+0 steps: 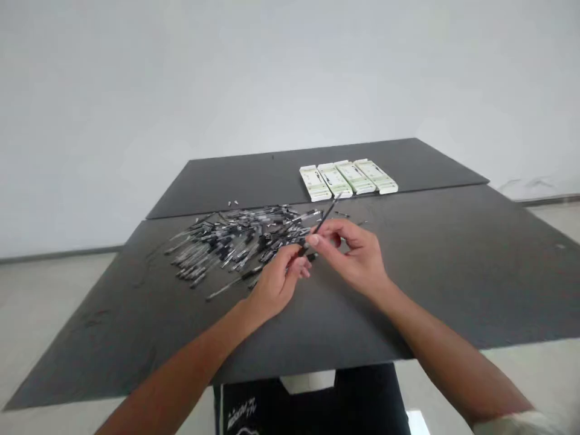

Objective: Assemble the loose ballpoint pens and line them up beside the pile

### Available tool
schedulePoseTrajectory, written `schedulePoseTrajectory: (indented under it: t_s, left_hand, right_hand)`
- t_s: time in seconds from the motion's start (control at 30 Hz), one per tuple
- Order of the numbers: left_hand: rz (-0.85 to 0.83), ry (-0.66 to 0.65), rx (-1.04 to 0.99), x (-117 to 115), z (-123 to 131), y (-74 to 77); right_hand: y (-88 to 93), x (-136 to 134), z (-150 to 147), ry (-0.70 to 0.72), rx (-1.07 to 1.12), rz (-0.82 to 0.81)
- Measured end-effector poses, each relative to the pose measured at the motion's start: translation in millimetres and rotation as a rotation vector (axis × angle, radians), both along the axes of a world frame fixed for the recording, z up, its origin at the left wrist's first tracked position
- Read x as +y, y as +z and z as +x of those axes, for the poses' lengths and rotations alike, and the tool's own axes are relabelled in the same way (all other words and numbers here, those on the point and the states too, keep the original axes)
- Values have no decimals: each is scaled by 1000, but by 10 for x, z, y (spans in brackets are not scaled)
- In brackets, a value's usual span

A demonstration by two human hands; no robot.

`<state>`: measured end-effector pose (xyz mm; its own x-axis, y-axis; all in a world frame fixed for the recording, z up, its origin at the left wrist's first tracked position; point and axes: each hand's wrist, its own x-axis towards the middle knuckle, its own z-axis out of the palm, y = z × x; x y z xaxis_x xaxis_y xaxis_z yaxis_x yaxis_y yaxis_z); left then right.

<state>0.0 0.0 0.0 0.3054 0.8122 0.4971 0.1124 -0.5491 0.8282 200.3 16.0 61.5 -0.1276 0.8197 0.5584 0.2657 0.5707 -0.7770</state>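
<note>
My right hand (pixel 356 251) pinches a thin dark pen refill (pixel 328 213), which slants up and away from my fingertips. Close beside it, my left hand (pixel 278 278) is closed on a short dark pen part (pixel 303 248), mostly covered by the fingers. The two hands nearly meet, and I cannot tell whether the refill sits inside that part. Behind and left of my hands spreads a loose pile of black and clear pen parts (pixel 235 238). One long pen piece (pixel 226 289) lies at the pile's near edge, left of my left hand.
Several pale green and white boxes (pixel 335 179) lie flat in a row toward the back. Two tiny pale pieces (pixel 232 203) rest beyond the pile. The dark table (pixel 453 260) has a seam across it, and a white wall (pixel 290 72) stands behind.
</note>
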Motion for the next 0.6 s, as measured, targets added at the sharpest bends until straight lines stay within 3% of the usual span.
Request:
schedulePoseTrajectory:
  t_s: [0.13, 0.3, 0.43, 0.6]
  left_hand:
    - [-14, 14, -28, 9, 14, 14]
    - [-57, 33, -93, 27, 45, 10]
    - [-74, 25, -141, 47, 60, 3]
    - [-70, 24, -183, 63, 63, 20]
  right_hand:
    - [68, 78, 101, 86, -95, -58]
    - [203, 337, 622, 117, -491, -275]
    - [144, 549, 976, 179, -780, -476]
    - [54, 616, 1079, 212, -959, -617]
